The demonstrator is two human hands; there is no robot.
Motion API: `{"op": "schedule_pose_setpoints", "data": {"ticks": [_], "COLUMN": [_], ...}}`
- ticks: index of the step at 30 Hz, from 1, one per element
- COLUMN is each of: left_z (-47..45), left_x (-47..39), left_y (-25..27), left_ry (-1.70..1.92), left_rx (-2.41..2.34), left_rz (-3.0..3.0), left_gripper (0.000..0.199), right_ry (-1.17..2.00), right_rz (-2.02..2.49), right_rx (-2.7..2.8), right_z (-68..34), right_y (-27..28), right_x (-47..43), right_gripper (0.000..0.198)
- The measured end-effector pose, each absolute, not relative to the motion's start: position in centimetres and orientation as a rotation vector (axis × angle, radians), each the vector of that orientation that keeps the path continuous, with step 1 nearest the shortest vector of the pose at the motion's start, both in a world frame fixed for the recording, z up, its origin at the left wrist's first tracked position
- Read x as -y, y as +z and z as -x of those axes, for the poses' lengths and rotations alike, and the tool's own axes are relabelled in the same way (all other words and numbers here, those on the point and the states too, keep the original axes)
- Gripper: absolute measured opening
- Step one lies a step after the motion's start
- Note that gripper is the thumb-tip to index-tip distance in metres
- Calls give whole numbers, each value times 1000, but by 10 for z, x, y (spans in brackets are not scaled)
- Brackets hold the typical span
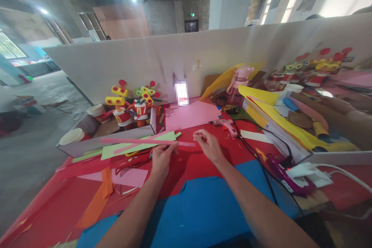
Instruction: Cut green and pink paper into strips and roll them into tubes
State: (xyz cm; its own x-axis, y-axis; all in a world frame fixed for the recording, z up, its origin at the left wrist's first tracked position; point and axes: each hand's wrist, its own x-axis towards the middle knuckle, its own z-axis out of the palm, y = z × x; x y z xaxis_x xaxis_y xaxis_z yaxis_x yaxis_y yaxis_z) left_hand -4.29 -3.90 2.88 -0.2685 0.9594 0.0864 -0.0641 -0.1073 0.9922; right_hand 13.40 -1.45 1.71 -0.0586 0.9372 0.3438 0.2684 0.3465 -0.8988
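My left hand (162,157) is closed, pinching a long pink paper strip (186,144) between thumb and fingers. The strip runs left to right across the table, and its right end reaches close to my right hand (209,145). That hand hovers just beyond the end, with bent fingers slightly apart and nothing visible between them. Green paper (139,145) and another pink strip lie beyond and to the left of my left hand. On the red table, a pink paper piece (130,176) and an orange strip (97,197) lie to the left.
A pink sheet (193,114) lies at the back, near a pink glue gun (229,127) with a black cable. Paper-cup figures (122,114) stand in a box at left. A purple power strip (290,174) and a box of yellow paper (261,108) are at right. Blue material (200,205) covers the front.
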Motion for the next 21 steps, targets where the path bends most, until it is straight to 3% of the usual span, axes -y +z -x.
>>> {"op": "schedule_pose_setpoints", "data": {"ticks": [6, 21], "left_z": [34, 36], "left_x": [42, 43], "left_y": [25, 27], "left_ry": [1390, 1383], "left_rx": [-1289, -1210], "left_rz": [-1061, -1022], "left_gripper": [28, 27], "right_ry": [689, 856], "right_rz": [1075, 1140], "right_rx": [1778, 1742], "right_z": [-117, -117], "right_y": [18, 16], "right_x": [23, 23], "right_gripper": [14, 33]}}
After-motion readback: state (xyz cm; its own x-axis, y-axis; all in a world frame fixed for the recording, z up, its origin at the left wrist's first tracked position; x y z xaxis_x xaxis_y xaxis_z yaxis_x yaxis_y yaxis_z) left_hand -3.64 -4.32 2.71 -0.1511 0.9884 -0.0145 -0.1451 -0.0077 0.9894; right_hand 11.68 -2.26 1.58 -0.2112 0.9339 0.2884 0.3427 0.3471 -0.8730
